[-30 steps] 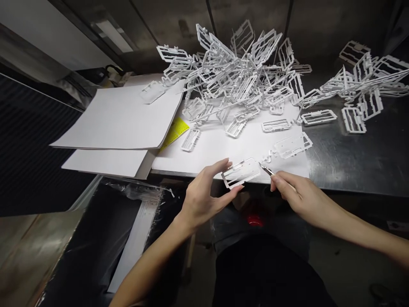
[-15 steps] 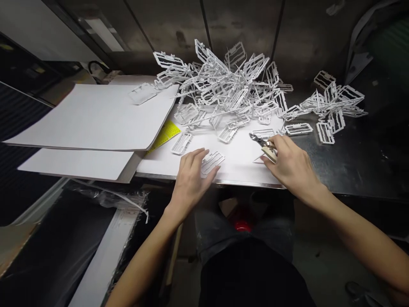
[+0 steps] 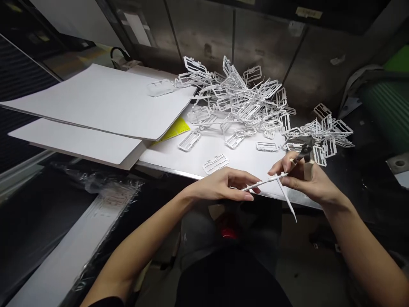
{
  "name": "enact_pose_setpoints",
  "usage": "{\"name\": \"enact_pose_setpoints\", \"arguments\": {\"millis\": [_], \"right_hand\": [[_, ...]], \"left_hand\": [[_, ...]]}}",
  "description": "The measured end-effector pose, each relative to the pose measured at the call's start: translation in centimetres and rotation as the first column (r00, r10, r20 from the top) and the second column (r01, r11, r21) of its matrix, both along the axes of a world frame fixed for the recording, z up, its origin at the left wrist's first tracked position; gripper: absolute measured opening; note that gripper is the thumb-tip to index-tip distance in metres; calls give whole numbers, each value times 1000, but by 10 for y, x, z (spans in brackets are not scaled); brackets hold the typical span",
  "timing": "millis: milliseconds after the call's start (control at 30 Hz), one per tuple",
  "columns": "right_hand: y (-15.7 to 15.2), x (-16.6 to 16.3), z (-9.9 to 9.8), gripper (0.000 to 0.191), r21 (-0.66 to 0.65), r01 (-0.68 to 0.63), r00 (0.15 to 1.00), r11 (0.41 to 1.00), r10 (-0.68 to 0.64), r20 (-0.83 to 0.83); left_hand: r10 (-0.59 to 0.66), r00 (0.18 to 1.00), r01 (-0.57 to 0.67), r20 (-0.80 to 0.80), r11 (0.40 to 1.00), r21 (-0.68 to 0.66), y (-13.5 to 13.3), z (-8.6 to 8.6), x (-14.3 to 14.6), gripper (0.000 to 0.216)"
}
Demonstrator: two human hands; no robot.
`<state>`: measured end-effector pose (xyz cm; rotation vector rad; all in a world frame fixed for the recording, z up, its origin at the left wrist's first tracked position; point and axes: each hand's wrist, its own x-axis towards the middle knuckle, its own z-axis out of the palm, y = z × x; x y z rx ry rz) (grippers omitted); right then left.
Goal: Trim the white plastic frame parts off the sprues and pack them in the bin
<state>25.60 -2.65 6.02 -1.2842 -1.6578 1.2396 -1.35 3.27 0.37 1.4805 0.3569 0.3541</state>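
Observation:
My left hand (image 3: 223,185) is closed in a pinch on one end of a thin white plastic sprue stick (image 3: 266,182), held just off the table's front edge. My right hand (image 3: 302,177) grips the other end of that sprue with its fingertips and also keeps a pair of small cutters (image 3: 303,152) tucked in its palm, jaws pointing up and away. A second thin branch of the sprue (image 3: 287,202) hangs down to the right. A separated white plastic frame (image 3: 216,163) lies flat on the white sheet just beyond my left hand.
A tangled heap of white plastic frames (image 3: 243,100) covers the back of the metal table (image 3: 348,170), with a smaller heap (image 3: 326,132) to the right. White boards (image 3: 96,102) are stacked at left over a yellow sheet (image 3: 175,129). Plastic-wrapped sheets (image 3: 79,238) lie low left.
My left hand let go of the flat frame, which now lies on the sheet. Both hands came back to the table's edge and now hold a thin sprue stick between them.

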Motion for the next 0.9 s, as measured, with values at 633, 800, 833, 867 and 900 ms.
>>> {"name": "enact_pose_setpoints", "arguments": {"millis": [633,800,833,867,900], "right_hand": [[-50,-40,5,48,-179,71,901,981,14,434],[-52,-43,5,51,-207,86,913,975,6,408],[-52,-43,5,51,-208,87,915,974,4,403],[-52,-44,5,51,-207,87,918,974,3,397],[-52,-44,5,51,-205,87,919,975,1,394]], "left_hand": [[637,703,-486,316,106,867,-51,10,-21,53],[649,683,-480,336,52,876,-53,11,-21,53],[647,685,-475,335,49,878,-54,11,-21,54],[645,689,-470,331,49,882,-54,11,-21,54],[643,692,-465,328,49,884,-54,11,-21,54]]}}
